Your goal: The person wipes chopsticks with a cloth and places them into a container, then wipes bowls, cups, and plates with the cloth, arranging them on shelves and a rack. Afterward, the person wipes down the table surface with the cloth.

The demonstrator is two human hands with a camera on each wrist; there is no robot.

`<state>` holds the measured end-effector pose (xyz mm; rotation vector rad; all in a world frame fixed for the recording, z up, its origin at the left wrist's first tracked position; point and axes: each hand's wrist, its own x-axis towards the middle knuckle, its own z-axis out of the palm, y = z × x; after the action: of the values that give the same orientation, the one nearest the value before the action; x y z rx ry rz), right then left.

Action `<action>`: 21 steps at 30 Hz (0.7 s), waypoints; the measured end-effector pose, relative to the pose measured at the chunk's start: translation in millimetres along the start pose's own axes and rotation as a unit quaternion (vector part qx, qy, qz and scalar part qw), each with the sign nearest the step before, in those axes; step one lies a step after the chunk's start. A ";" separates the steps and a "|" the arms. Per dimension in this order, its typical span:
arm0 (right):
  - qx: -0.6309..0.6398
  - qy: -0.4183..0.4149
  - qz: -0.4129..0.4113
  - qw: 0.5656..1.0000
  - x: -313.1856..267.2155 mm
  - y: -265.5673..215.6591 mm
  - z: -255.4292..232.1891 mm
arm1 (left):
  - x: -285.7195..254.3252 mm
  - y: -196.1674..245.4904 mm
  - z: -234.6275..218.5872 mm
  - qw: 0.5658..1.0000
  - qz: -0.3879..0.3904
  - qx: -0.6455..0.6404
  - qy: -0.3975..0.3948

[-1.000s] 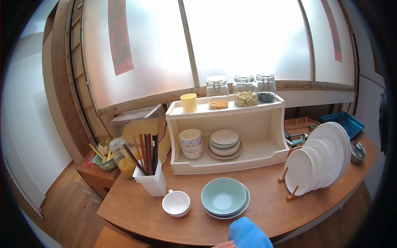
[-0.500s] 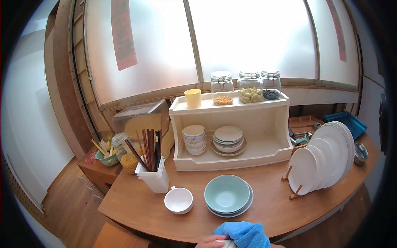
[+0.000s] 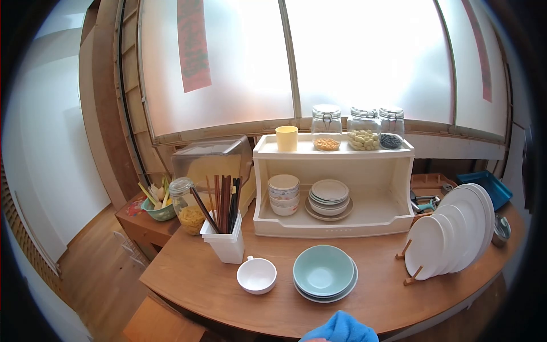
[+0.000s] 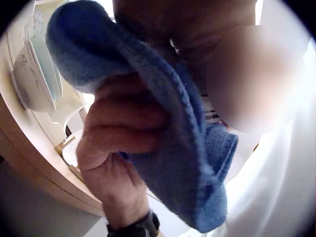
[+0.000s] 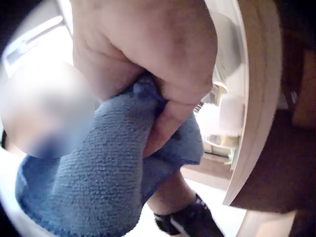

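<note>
A blue towel cloth [image 3: 345, 329] is bunched at the bottom edge of the head view, in front of the table. My right hand [image 4: 118, 128] grips it with curled fingers, seen in the left wrist view. In that same view my left hand [image 4: 185, 19] looms dark at the top, its fingers mostly hidden. Towards the right wrist view's bottom, the left forearm goes up under the cloth. The white rounded thing seen earlier under the left fingers is covered now. Nearest on the table are stacked light-blue bowls and plates [image 3: 323, 271] and a white cup [image 3: 256, 276].
Chopsticks stand in a white holder [image 3: 225, 245] on the left. A cream shelf [image 3: 333, 228] with bowls, jars and a yellow cup [image 3: 286, 138] lines the back. White plates [image 3: 424, 248] stand in a wooden rack at right. The table edge [image 3: 239, 321] is close to the hands.
The head view has turned slightly, so the table things shift right. The cloth has been re-bunched, and the left fingers and white rounded thing visible half a second ago have dropped mostly out of sight.
</note>
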<state>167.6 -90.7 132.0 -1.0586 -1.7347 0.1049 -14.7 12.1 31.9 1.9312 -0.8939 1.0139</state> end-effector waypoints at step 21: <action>-0.056 -0.117 -0.112 0.985 29.0 26.5 -40.3 | 15.9 7.9 1.7 0.994 -0.096 -0.032 0.037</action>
<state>214.1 -70.9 156.9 -0.9524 -2.0823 -0.0111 -13.7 3.3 47.4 1.8731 -0.6758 0.9248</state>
